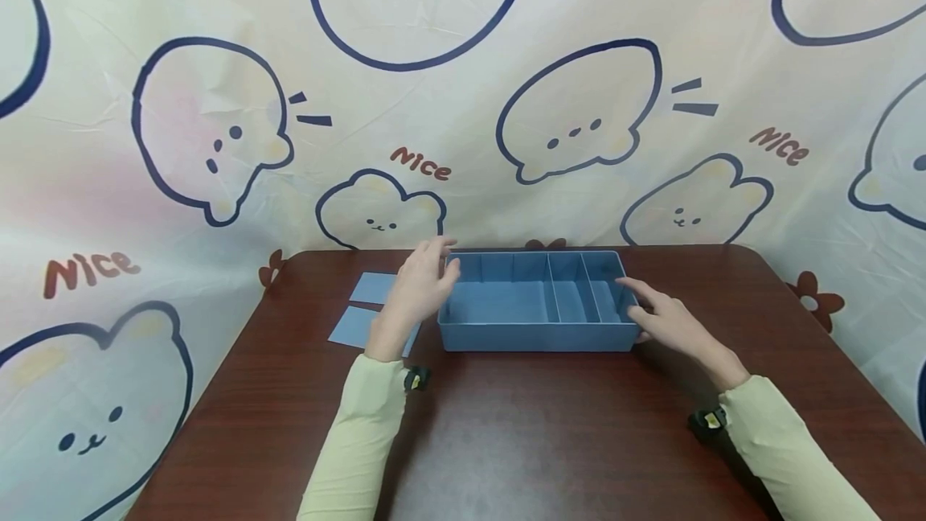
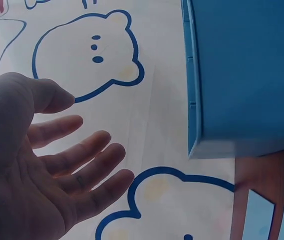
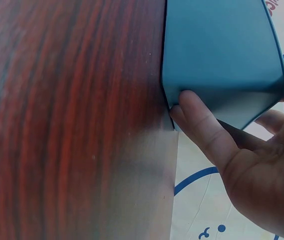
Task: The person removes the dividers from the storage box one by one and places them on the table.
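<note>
A blue divided storage box (image 1: 535,338) lies across the far side of the table, with one wide compartment at left and two narrow ones at right. My left hand (image 1: 419,284) hovers by its left end, fingers spread and loosely bent; in the left wrist view the palm (image 2: 37,185) holds nothing and stays apart from the box (image 2: 251,75). My right hand (image 1: 669,320) grips the box's right end, thumb and forefinger at the rim. The right wrist view shows other fingers (image 3: 201,120) against the outside of the end wall (image 3: 221,55).
Flat blue panels (image 1: 353,326) lie on the table left of the box, partly hidden by my left hand and forearm. The dark wooden table (image 1: 535,441) ends just behind the box, against a printed cloth backdrop (image 1: 463,127).
</note>
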`<state>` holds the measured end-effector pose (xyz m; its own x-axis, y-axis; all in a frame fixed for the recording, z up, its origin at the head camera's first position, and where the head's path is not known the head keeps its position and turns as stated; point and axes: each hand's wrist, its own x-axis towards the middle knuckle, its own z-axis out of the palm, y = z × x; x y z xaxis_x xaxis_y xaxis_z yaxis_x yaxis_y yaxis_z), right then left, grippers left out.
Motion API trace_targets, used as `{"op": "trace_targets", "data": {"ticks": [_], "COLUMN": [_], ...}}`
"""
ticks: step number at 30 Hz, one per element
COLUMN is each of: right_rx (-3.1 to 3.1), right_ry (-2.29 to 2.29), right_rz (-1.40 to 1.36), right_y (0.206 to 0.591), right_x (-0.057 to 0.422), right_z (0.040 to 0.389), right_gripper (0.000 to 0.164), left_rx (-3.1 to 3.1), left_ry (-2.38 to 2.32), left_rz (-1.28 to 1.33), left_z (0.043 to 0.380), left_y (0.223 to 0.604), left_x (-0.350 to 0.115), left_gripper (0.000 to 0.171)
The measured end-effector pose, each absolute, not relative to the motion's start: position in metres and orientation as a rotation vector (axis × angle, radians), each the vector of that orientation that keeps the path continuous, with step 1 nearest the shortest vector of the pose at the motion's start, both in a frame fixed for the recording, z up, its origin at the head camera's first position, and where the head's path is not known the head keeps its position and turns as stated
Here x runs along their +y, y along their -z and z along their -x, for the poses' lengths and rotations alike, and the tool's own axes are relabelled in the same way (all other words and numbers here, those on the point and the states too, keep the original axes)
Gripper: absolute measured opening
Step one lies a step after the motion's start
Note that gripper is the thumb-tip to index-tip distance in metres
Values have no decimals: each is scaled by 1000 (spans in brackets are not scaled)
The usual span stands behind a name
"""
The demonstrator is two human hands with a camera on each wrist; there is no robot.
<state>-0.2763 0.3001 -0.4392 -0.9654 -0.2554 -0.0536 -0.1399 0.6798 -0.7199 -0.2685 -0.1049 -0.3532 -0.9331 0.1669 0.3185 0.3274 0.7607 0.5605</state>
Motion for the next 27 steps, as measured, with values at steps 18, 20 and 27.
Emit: {"op": "trace_targets", "data": {"ticks": [18, 20, 27], "right_rx": [2749, 2746, 2739], "right_ry": [1154, 1155, 1138], "right_rz": [336, 333, 325], "right_y": [434, 434, 436], "right_x": [300, 300, 300], "right_z": [275, 275, 276], "right_gripper": [58, 58, 58], "left_rx": [-2755, -2757, -2749], "left_ry": [1049, 1046, 1103], "left_rz": [311, 303, 282], "left_z": [277, 279, 280], "left_y": [360, 360, 365], "left_x": [-66, -61, -48], "left_gripper": [46, 47, 48]}}
